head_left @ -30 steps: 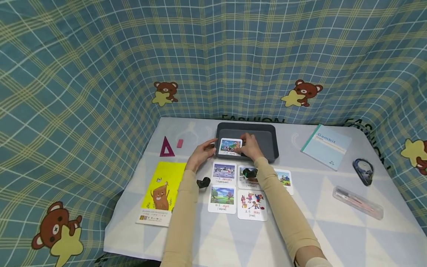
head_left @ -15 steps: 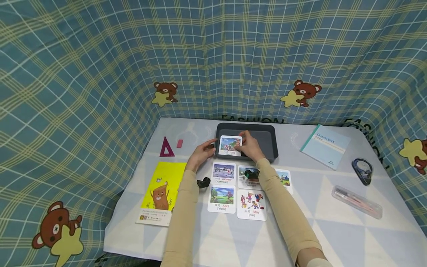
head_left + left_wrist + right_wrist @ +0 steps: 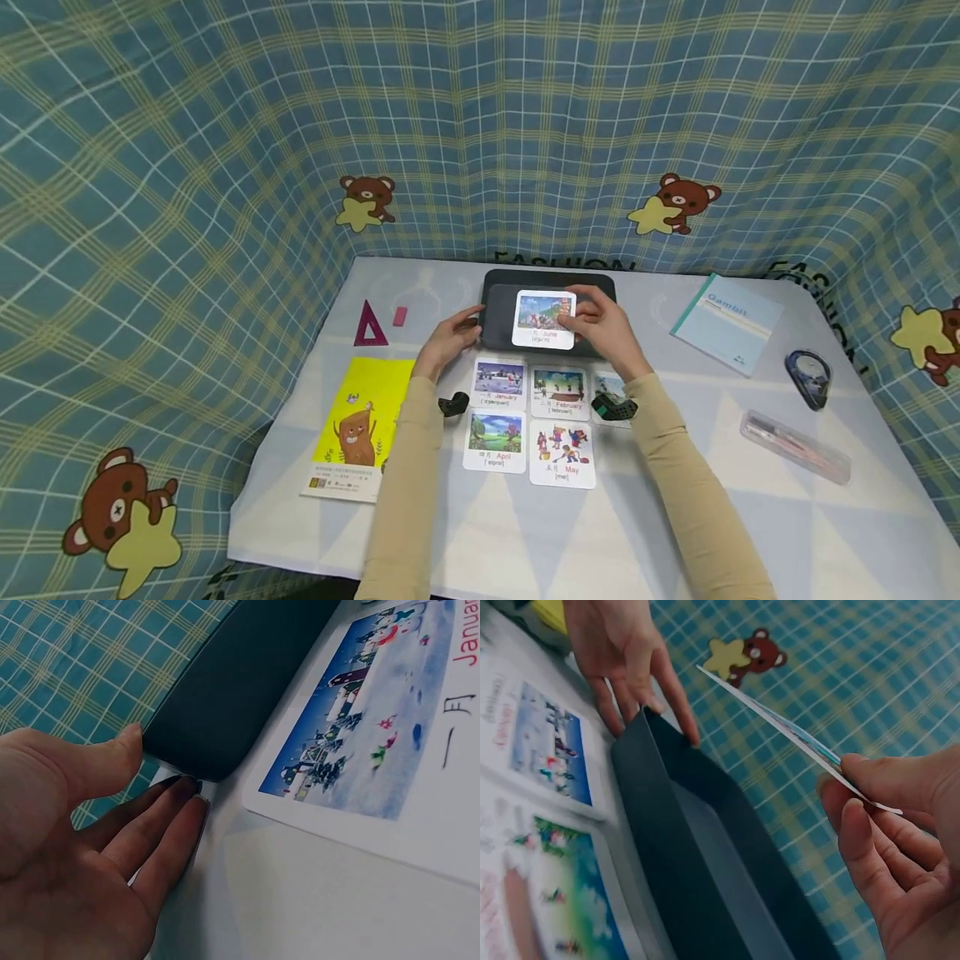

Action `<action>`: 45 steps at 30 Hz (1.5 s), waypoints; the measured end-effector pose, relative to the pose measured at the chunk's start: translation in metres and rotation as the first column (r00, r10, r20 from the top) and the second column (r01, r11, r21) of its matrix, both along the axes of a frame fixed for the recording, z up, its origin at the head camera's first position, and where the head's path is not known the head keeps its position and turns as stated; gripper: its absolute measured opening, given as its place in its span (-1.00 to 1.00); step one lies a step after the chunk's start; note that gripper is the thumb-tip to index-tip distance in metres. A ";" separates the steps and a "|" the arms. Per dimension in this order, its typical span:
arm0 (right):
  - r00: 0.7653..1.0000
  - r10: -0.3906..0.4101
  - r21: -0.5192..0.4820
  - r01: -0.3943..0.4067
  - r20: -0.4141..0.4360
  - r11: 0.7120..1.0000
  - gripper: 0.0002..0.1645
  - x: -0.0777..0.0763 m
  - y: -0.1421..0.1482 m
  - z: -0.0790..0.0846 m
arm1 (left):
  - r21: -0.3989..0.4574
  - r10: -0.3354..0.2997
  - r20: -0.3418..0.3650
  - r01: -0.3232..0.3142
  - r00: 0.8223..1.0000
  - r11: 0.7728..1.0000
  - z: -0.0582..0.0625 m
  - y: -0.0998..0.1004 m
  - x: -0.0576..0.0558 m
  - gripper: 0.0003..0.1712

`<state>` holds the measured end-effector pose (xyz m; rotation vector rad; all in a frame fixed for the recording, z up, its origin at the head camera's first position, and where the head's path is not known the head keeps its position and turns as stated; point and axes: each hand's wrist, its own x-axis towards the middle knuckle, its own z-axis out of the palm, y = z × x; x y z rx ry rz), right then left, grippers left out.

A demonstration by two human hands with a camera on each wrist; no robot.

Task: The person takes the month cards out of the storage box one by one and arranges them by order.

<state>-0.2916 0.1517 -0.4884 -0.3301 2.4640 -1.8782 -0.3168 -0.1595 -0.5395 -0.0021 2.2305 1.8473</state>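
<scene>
My right hand (image 3: 603,329) pinches a picture flashcard (image 3: 544,320) by its right edge, thumb on the printed face and fingers behind. "June" is printed under its picture. In the right wrist view the flashcard (image 3: 791,735) shows almost edge-on, above the dark grey tray (image 3: 634,825). At that tray's left end, my left hand (image 3: 447,340) holds the corner. The left wrist view has the left thumb (image 3: 124,754) at the tray's rim and the fingertips against its lower edge. From the head view I cannot tell whether the tray lies flat.
In front of the tray lie January (image 3: 498,381), February (image 3: 559,393), April (image 3: 494,442) and May (image 3: 562,452) cards, with another (image 3: 611,385) partly hidden. A yellow book (image 3: 360,429), set square (image 3: 369,325) and eraser (image 3: 400,317) are left. A notebook (image 3: 727,325), correction tape (image 3: 808,379) and pencil case (image 3: 797,447) are right.
My right hand has lifted the June flashcard from low at the tray's left end and carried it to the right. The February card is uncovered. My left hand stays at the tray's corner.
</scene>
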 end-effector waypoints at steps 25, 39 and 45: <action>0.992 -0.112 0.326 0.090 0.050 0.941 -0.36 0.171 0.087 -0.048 | 0.025 0.012 0.039 -0.013 0.999 1.000 0.016 -0.023 0.004 -0.38; 0.988 -0.138 0.482 0.157 -0.075 0.862 -0.28 0.183 0.077 -0.062 | 0.009 -0.004 0.082 0.003 0.997 1.000 0.011 -0.030 0.006 -0.37; 0.983 -0.170 0.513 0.180 -0.067 0.839 -0.10 0.182 0.077 -0.062 | 0.010 -0.006 0.086 0.005 0.996 1.000 0.011 -0.032 0.007 -0.35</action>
